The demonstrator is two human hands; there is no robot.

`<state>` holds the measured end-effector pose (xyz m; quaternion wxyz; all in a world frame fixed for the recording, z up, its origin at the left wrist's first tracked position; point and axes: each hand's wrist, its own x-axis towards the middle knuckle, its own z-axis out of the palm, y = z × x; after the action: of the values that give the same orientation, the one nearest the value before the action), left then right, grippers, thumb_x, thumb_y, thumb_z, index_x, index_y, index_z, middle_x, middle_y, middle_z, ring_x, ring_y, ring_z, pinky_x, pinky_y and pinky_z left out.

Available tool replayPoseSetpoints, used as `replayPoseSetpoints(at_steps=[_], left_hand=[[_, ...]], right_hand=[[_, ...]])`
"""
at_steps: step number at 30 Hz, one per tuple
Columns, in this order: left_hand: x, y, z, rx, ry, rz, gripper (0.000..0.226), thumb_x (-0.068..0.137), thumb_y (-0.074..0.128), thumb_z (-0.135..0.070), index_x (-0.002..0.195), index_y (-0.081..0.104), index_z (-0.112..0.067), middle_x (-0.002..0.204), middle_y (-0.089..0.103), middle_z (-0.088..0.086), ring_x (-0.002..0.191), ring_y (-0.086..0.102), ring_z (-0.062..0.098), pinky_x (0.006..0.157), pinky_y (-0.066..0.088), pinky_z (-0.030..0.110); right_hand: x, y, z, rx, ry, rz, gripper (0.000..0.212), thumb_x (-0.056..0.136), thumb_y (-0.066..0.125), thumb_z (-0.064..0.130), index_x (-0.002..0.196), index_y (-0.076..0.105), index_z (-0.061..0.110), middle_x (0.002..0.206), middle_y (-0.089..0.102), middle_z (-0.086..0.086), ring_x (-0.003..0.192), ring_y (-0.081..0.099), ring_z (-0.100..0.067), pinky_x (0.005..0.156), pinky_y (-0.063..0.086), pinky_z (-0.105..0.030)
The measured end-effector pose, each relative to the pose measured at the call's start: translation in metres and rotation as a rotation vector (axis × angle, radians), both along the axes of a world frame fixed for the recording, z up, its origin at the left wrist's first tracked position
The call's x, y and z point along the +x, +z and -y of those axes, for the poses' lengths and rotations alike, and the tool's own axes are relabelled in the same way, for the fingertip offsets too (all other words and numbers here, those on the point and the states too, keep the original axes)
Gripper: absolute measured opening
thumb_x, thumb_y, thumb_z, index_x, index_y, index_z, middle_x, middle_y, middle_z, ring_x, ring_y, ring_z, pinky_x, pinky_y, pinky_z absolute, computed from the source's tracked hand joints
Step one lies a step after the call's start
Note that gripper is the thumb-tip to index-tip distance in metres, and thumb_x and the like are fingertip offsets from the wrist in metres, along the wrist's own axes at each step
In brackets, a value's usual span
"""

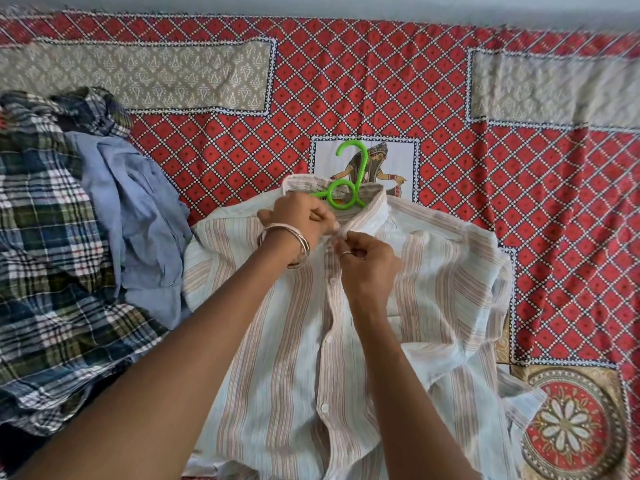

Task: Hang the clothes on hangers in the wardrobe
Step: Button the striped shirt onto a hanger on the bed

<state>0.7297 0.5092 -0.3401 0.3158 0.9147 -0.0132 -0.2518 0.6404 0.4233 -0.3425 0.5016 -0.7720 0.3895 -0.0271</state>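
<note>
**No readable text**

I can read no words, numbers or brand marks here. A small label sits inside the collar of the striped shirt (346, 323), behind the green hanger (341, 192), but its print is too blurred for me to make out. The bedsheet (381, 81) carries only patterns and a painted figure.

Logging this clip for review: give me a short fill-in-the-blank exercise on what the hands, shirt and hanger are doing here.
1. The hanger inside the striped shirt is coloured ____.
2. Both hands, left hand and right hand, pinch the shirt just below its ____.
3. The bangles sit on the ____ wrist.
4. The plaid garment lies to the ____ of the striped shirt.

Missing words: green; collar; left; left
</note>
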Motion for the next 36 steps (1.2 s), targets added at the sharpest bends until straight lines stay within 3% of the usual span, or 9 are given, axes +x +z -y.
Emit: replayPoseSetpoints(at_steps=[3,7,12,17,20,23,31,34,36], left_hand=[[0.001,-0.002,-0.004,-0.081,0.042,-0.097,0.022,0.068,0.083,-0.028,0.059,0.069,-0.042,0.069,0.071,-0.015,0.08,0.069,0.012,0.09,0.049,0.047],[-0.002,-0.002,-0.003,-0.217,0.136,-0.164,0.013,0.076,0.078,-0.013,0.088,0.075,-0.007,0.086,0.074,0.007,0.085,0.069,0.019,0.087,0.054,0.035],[-0.005,-0.001,-0.002,-0.272,0.237,-0.302,0.011,0.082,0.073,-0.011,0.091,0.072,-0.004,0.082,0.069,0.007,0.074,0.061,0.015,0.073,0.052,0.026],[-0.007,0.0,0.0,-0.229,0.244,-0.387,0.018,0.085,0.07,-0.008,0.101,0.069,0.0,0.083,0.066,0.008,0.071,0.059,0.014,0.061,0.049,0.017],[-0.004,0.002,0.001,-0.233,0.291,-0.398,0.017,0.082,0.069,0.001,0.099,0.068,0.002,0.076,0.064,0.008,0.065,0.058,0.014,0.047,0.047,0.012],[-0.002,0.001,0.002,-0.222,0.329,-0.355,0.017,0.077,0.076,-0.001,0.092,0.07,-0.003,0.082,0.067,0.009,0.075,0.063,0.017,0.055,0.049,0.013],[-0.01,-0.008,0.003,-0.213,0.376,-0.27,0.027,0.063,0.086,-0.015,0.069,0.061,-0.022,0.075,0.072,-0.001,0.079,0.069,0.018,0.089,0.052,0.04],[-0.012,-0.014,0.002,-0.199,0.367,-0.242,0.027,0.059,0.087,-0.019,0.065,0.062,-0.026,0.07,0.07,-0.006,0.077,0.069,0.017,0.09,0.05,0.046],[-0.011,-0.013,0.003,-0.205,0.344,-0.247,0.026,0.059,0.086,-0.015,0.063,0.063,-0.027,0.074,0.071,-0.005,0.079,0.069,0.018,0.089,0.052,0.044]], right_hand=[[0.003,0.002,-0.006,0.012,-0.062,-0.005,0.014,0.083,0.073,0.016,0.076,0.072,0.004,0.061,0.067,-0.009,0.066,0.065,-0.03,0.069,0.054,-0.04],[0.005,-0.002,-0.01,0.154,-0.177,-0.044,0.014,0.083,0.074,0.015,0.095,0.076,0.009,0.059,0.063,0.012,0.067,0.065,-0.013,0.075,0.055,-0.029],[0.003,-0.003,-0.015,0.36,-0.299,-0.021,0.022,0.08,0.078,0.013,0.101,0.075,0.006,0.075,0.073,-0.001,0.064,0.065,-0.007,0.071,0.057,-0.028],[-0.002,-0.005,-0.017,0.357,-0.293,-0.051,0.009,0.08,0.076,0.01,0.086,0.077,0.017,0.068,0.072,0.001,0.062,0.065,-0.011,0.074,0.06,-0.038],[0.002,-0.006,-0.016,0.313,-0.26,-0.066,0.03,0.079,0.076,0.007,0.062,0.068,0.031,0.06,0.069,0.004,0.061,0.063,-0.014,0.071,0.059,-0.041],[0.006,-0.008,-0.013,0.34,-0.277,-0.059,0.022,0.077,0.079,0.008,0.07,0.069,0.027,0.061,0.067,0.004,0.062,0.065,-0.015,0.071,0.059,-0.038],[-0.002,-0.013,-0.011,0.463,-0.322,0.006,0.014,0.076,0.08,0.006,0.087,0.074,0.011,0.067,0.07,-0.006,0.064,0.067,-0.019,0.068,0.059,-0.039],[-0.003,-0.012,-0.011,0.352,-0.236,0.021,0.014,0.078,0.078,0.009,0.078,0.074,0.023,0.063,0.069,-0.002,0.06,0.065,-0.015,0.065,0.058,-0.035],[-0.002,-0.011,-0.009,0.138,-0.09,0.009,0.007,0.081,0.076,0.012,0.077,0.076,0.018,0.059,0.066,0.001,0.056,0.061,-0.011,0.06,0.05,-0.025]])
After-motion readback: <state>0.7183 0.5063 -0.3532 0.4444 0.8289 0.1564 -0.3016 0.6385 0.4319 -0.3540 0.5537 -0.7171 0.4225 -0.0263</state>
